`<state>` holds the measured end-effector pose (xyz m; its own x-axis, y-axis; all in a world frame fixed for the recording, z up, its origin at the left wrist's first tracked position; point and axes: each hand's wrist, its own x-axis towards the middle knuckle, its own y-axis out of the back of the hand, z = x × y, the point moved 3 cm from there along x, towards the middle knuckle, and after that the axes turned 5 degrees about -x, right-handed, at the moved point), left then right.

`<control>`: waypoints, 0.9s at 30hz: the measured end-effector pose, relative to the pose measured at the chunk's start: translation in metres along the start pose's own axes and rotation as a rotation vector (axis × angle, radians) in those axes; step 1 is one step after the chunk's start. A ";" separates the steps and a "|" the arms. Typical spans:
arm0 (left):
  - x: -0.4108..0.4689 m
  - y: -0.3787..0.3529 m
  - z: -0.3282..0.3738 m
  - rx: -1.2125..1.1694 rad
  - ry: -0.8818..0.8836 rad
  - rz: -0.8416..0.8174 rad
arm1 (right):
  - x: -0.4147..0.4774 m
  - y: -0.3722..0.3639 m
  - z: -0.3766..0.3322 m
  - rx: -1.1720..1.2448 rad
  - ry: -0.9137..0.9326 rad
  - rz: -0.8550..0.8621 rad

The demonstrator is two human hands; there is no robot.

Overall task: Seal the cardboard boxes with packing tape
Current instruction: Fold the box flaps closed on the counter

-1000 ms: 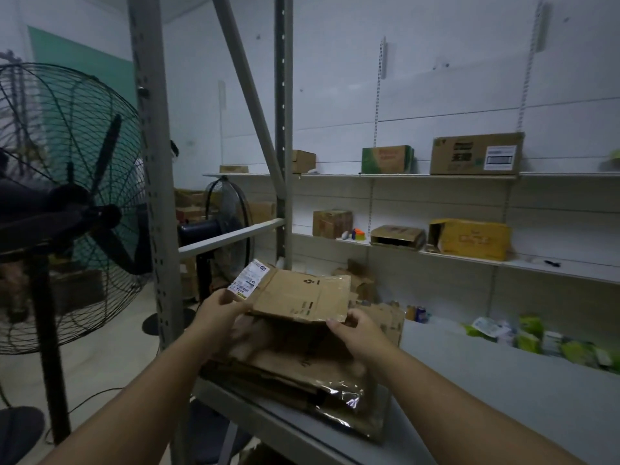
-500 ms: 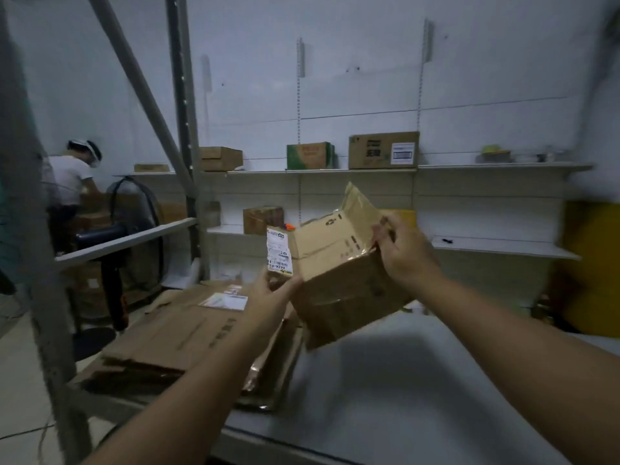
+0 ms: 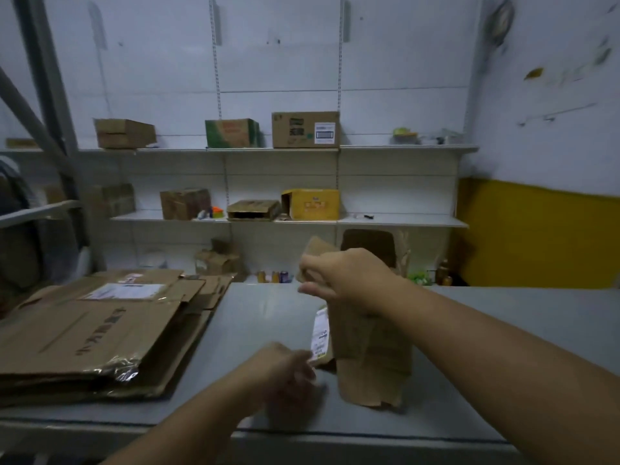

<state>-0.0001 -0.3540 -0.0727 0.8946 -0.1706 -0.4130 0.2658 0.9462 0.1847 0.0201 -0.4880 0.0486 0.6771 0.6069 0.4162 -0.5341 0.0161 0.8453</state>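
Cardboard box (image 3: pixel 369 347) stands upright on the bench (image 3: pixel 261 317), right of centre. Right hand (image 3: pixel 345 276) fingers clamp its top flap (image 3: pixel 315 250); left hand (image 3: pixel 285 370) fingers, blurred, apparently pinch the near-left corner, steadying it for flap closure.

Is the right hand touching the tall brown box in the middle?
Touching. The head view shows the right hand with its fingers pinching the top flap of the cardboard box, no gap between them.

grey table (image 3: pixel 268 317) carries a stack of flattened cartons (image 3: pixel 94 333) and a standing box (image 3: pixel 372 364).
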 end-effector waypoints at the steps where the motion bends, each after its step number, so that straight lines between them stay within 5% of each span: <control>1: 0.001 0.008 0.008 -0.041 -0.130 0.120 | 0.000 0.000 0.001 0.112 -0.038 -0.001; 3: -0.001 0.019 0.032 -0.244 -0.404 0.241 | 0.003 0.000 0.001 0.329 -0.098 0.046; 6: -0.005 0.016 0.068 -0.276 -0.662 0.191 | 0.002 0.000 0.002 0.428 -0.188 0.184; 14: -0.014 -0.018 0.108 -0.190 -0.811 0.020 | -0.027 0.025 0.018 0.466 -0.248 0.412; 19: -0.021 -0.024 0.113 -0.133 -0.863 0.060 | -0.031 0.069 0.061 0.891 -0.467 0.386; 21: -0.020 -0.028 0.113 -0.073 -0.855 0.099 | -0.026 0.069 0.086 0.591 -0.501 0.262; 25: -0.018 -0.036 0.110 -0.041 -0.843 0.099 | -0.009 0.027 0.105 0.279 -0.451 -0.418; 27: -0.015 -0.037 0.107 -0.033 -0.822 0.085 | 0.000 0.022 0.104 0.255 -0.424 -0.457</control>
<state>0.0155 -0.4160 0.0224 0.8921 -0.2322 0.3876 0.1857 0.9705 0.1539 0.0603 -0.5703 0.1022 0.9747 0.2180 0.0491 -0.0452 -0.0225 0.9987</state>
